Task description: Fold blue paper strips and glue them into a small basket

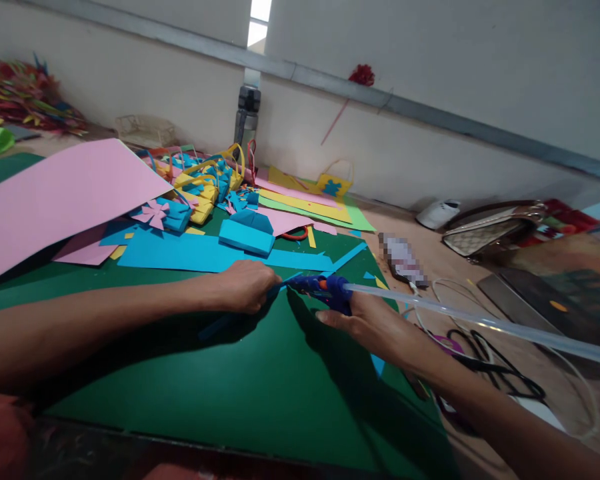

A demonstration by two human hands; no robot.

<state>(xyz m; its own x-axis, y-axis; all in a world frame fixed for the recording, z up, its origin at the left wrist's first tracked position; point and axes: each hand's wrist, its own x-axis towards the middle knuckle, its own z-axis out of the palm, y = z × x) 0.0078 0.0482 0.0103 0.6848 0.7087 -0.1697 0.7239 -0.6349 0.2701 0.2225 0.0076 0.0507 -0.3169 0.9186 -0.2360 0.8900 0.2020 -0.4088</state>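
L hand [250, 287] pinches blue strip [285, 283] by glue gun [337, 292] tip, R hand [367, 323] holds gun, prob. for steady aim.

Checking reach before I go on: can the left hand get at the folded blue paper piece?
Probably yes: the folded blue paper piece lies just beyond the left hand, with only a flat blue sheet seen between. The hand seems to pinch a blue strip, so it might need freeing.

I'm seeing blue on my strip [295, 276] and darker blue with orange on my gun [336, 291]; the mat [230, 387] is showing green, the large sheet [75, 193] pink, the handbag [483, 232] patterned beige.
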